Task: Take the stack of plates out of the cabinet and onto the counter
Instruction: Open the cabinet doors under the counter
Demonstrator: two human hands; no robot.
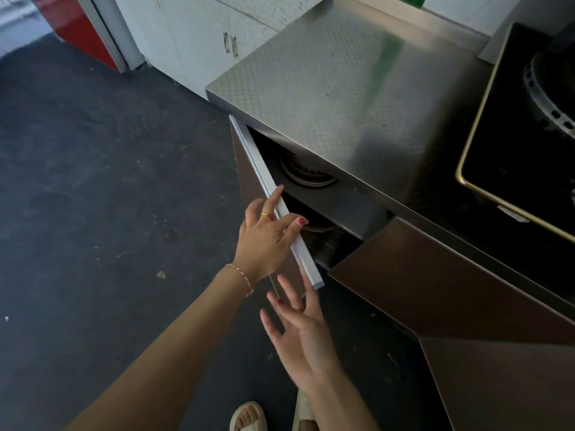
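The stack of round pale plates (306,174) was seen sitting inside the dark cabinet (339,200), on a shelf under the patterned stainless steel counter (342,88), half hidden by its edge. The brown cabinet door (264,194) was swung open, with the left hand (266,239) laid on its white edge, fingers spread. The right hand (303,334) was held open just below, nothing gripped.

The left hand (264,241) rests on the top edge of the open cabinet door (280,209), fingers spread in a loose grip. Just below it the right hand (298,334) hovers open-palmed. Beyond the left hand, a stack of plates (306,175) sits inside the dark cabinet, under the steel counter (342,88).
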